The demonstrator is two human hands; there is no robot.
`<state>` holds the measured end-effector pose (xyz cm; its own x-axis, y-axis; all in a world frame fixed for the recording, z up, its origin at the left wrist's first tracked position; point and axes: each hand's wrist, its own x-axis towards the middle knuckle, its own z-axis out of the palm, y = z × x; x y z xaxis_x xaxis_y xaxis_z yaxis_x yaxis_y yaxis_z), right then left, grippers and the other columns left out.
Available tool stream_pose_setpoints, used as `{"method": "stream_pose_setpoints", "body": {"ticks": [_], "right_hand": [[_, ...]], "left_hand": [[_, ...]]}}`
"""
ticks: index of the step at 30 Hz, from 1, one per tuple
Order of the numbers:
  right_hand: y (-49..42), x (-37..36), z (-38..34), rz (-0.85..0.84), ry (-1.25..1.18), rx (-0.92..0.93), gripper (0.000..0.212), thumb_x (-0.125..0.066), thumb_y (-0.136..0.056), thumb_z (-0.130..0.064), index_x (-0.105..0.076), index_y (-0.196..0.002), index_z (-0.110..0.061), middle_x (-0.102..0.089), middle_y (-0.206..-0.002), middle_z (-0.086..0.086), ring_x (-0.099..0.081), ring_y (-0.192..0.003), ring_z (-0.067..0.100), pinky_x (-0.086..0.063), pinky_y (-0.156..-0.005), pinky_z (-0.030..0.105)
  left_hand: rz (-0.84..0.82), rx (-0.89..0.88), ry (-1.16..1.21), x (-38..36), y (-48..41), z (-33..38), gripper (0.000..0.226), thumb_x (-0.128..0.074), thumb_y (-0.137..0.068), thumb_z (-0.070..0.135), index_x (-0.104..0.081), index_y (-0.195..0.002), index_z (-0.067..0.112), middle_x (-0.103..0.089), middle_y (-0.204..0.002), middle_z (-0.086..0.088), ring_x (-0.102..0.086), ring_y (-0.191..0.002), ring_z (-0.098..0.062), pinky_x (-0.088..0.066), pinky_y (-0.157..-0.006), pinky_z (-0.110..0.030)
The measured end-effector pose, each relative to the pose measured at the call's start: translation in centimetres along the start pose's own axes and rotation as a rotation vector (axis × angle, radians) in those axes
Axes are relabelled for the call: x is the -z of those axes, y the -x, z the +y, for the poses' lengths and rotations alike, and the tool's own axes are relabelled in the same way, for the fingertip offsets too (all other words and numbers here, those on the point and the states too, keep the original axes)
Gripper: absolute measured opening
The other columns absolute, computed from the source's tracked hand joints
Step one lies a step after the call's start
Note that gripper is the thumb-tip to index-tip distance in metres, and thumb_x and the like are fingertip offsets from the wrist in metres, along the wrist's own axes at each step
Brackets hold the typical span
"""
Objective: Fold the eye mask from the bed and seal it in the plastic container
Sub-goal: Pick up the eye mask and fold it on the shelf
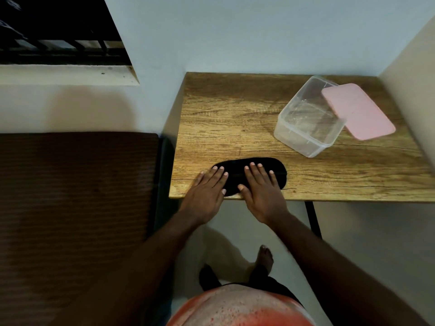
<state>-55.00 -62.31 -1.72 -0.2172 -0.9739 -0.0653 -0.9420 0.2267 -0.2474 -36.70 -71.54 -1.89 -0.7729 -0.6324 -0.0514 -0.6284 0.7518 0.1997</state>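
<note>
A black eye mask (237, 171) lies flat near the front edge of a wooden table (235, 118). My left hand (208, 192) rests palm down on its left end, fingers spread. My right hand (260, 189) presses flat on its middle and right part. Neither hand grips it. A clear plastic container (308, 118) stands open at the table's back right. Its pink lid (357, 110) leans against the container's right side.
A bed with a dark brown cover (75, 184) lies to the left of the table. A barred window (58, 31) is at the upper left. Walls close the table's back and right side. My bare foot (264, 256) stands on the floor below.
</note>
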Motion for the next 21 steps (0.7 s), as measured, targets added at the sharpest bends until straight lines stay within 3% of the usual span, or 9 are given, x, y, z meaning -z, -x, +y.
{"method": "stream_pose_setpoints", "body": {"ticks": [3,6,10,15,17,19,21], "right_hand": [[-0.1,0.8,2.1,0.05,-0.009,-0.159,0.063,-0.017,-0.102,-0.052,-0.02,-0.156,-0.02,-0.009,-0.165,0.01,0.002,-0.153,0.025,0.002,-0.121,0.045],[-0.5,1.9,2.7,0.204,-0.108,-0.356,0.057,-0.039,-0.101,-0.043,-0.032,-0.15,-0.016,-0.024,-0.159,0.019,-0.013,-0.149,0.036,-0.014,-0.118,0.055],[-1.2,3.6,3.0,0.272,-0.281,-0.602,0.054,-0.057,-0.092,-0.044,-0.054,-0.131,-0.007,-0.05,-0.134,0.021,-0.04,-0.128,0.038,-0.034,-0.106,0.05],[-1.9,5.0,3.9,0.201,-0.312,-0.627,0.038,-0.064,-0.088,-0.036,-0.068,-0.116,-0.011,-0.065,-0.113,0.016,-0.057,-0.11,0.036,-0.049,-0.091,0.046],[-2.1,5.4,4.3,0.225,-0.46,-0.622,0.025,-0.068,-0.087,-0.026,-0.067,-0.105,-0.009,-0.069,-0.104,0.012,-0.064,-0.099,0.03,-0.052,-0.081,0.037],[-2.3,5.9,4.4,0.241,-0.731,-0.664,0.013,-0.071,-0.086,-0.018,-0.065,-0.097,-0.012,-0.07,-0.099,0.01,-0.068,-0.093,0.026,-0.056,-0.074,0.038],[-2.2,6.6,4.1,0.249,-1.015,-0.693,0.015,-0.073,-0.086,-0.013,-0.063,-0.097,-0.012,-0.07,-0.098,0.011,-0.07,-0.088,0.025,-0.059,-0.061,0.036]], "left_hand": [[0.018,0.014,0.031,-0.1,0.0,0.2,0.054,-0.021,-0.104,0.036,-0.013,-0.155,0.02,-0.008,-0.163,0.002,0.002,-0.15,-0.012,0.001,-0.122,-0.034],[0.036,0.024,0.042,-0.2,0.0,0.3,0.054,-0.022,-0.103,0.035,-0.014,-0.155,0.021,-0.009,-0.163,0.002,0.002,-0.15,-0.012,0.002,-0.122,-0.034],[0.036,0.043,0.042,-0.3,0.1,0.3,0.054,-0.021,-0.103,0.037,-0.012,-0.155,0.024,-0.001,-0.164,-0.003,0.005,-0.15,-0.016,0.001,-0.122,-0.035],[0.041,0.071,0.052,-0.2,0.3,0.1,0.053,-0.022,-0.103,0.041,-0.012,-0.154,0.03,0.002,-0.164,-0.008,0.003,-0.151,-0.02,-0.001,-0.122,-0.037],[0.037,0.077,0.057,-0.1,0.2,0.1,0.053,-0.023,-0.103,0.041,-0.012,-0.154,0.031,0.002,-0.164,-0.008,0.003,-0.151,-0.02,-0.001,-0.122,-0.037],[0.036,0.08,0.062,-0.1,0.1,0.2,0.053,-0.023,-0.103,0.041,-0.013,-0.154,0.031,0.001,-0.164,-0.007,0.002,-0.151,-0.02,-0.001,-0.122,-0.037],[0.037,0.081,0.067,-0.1,0.1,0.2,0.053,-0.024,-0.103,0.042,-0.013,-0.154,0.031,0.001,-0.164,-0.007,0.002,-0.151,-0.02,0.0,-0.121,-0.036]]}}
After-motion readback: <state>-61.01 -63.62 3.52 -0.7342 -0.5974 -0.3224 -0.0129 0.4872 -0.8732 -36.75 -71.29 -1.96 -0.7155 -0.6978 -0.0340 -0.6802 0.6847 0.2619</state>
